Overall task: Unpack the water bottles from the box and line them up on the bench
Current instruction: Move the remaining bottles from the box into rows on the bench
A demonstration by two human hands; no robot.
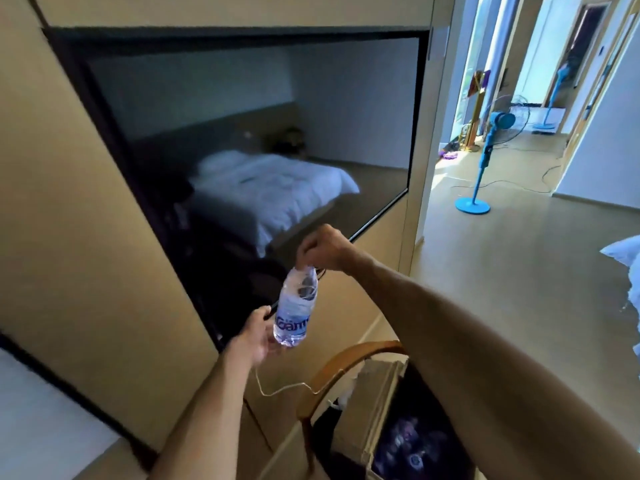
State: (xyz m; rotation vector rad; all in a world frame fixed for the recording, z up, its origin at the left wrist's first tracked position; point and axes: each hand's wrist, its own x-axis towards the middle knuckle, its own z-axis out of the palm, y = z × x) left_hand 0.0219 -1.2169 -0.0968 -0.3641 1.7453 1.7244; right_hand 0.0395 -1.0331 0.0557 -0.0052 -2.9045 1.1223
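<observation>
Right arm (485, 341) closest, w/ right hand (322, 251) pinching the top of 1 bottle (296, 306) in midair. Left hand (256, 336) cups its base. Box (398, 427) on chair (332, 372) below; open floor (485, 254) right, 2 fans (491, 140).

Clear water bottle (295, 308) with blue lettering on a pale label, bright blue fan (491, 147), tan wooden chair (349, 362), cream wall panels (79, 209), possibly purple-printed packaging in the box (412, 441).

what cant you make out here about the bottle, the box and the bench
Head view only:
- water bottle: cap hidden inside the right hand; label partly covered by the left hand.
- box: cut off by the bottom edge, contents dark and blurred.
- bench: not identifiable.
</observation>
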